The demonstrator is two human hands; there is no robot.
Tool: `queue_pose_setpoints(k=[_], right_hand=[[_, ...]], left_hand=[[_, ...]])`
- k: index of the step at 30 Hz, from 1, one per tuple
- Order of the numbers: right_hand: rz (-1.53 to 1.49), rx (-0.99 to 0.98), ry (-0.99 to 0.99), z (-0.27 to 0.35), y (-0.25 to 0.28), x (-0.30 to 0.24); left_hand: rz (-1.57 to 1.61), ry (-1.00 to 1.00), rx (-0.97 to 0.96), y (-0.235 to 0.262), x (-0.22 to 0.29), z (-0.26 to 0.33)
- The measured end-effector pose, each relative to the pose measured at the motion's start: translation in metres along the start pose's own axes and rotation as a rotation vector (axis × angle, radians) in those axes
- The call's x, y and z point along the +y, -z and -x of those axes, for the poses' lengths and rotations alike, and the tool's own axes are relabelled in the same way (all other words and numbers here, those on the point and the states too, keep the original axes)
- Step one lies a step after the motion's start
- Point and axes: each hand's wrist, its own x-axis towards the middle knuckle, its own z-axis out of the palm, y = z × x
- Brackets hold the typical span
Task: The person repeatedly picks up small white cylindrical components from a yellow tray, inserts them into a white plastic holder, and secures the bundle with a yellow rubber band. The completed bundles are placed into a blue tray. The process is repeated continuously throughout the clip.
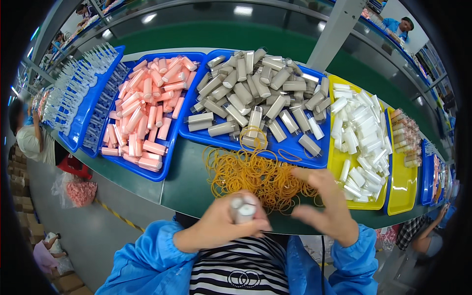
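Observation:
My left hand (222,221) is closed around a small bundle of tubes (244,210). Their pale round ends point up at me, and my fingers hide the rest. My right hand (327,206) is a little blurred, fingers apart, at the right side of a heap of yellow rubber bands (246,172). Nothing shows in that hand. Beyond the bands, a blue tray (196,129) is piled with grey tubes (242,93). A few bands hang over its near edge, around a grey tube there.
Pink tubes (147,88) fill a blue tray (164,172) at left, beside racks of clear pieces (78,88). White tubes (361,128) lie in a yellow tray (339,83) at right, next to another yellow tray (403,191). A grey post (334,34) stands behind. Other people work around.

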Motion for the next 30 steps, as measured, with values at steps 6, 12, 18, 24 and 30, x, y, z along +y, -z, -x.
queue_pose_setpoints(k=[6,12,18,24,30], right_hand=[[0.374,0.077,0.078,0.004,-0.008,0.009],[0.499,0.027,0.130,-0.001,-0.022,0.014],[0.339,0.229,0.020,-0.032,-0.005,0.004],[0.352,0.196,0.049,-0.059,-0.028,0.022],[0.240,0.222,0.019,-0.056,-0.013,-0.008]], left_hand=[[-0.432,-0.161,0.378,0.020,0.002,0.005],[-0.574,-0.207,0.431,0.017,-0.001,0.003],[-0.556,-0.252,0.469,0.019,-0.005,-0.001],[-0.695,-0.322,0.425,0.012,-0.004,-0.004],[-0.729,-0.800,0.482,0.021,0.012,-0.023]])
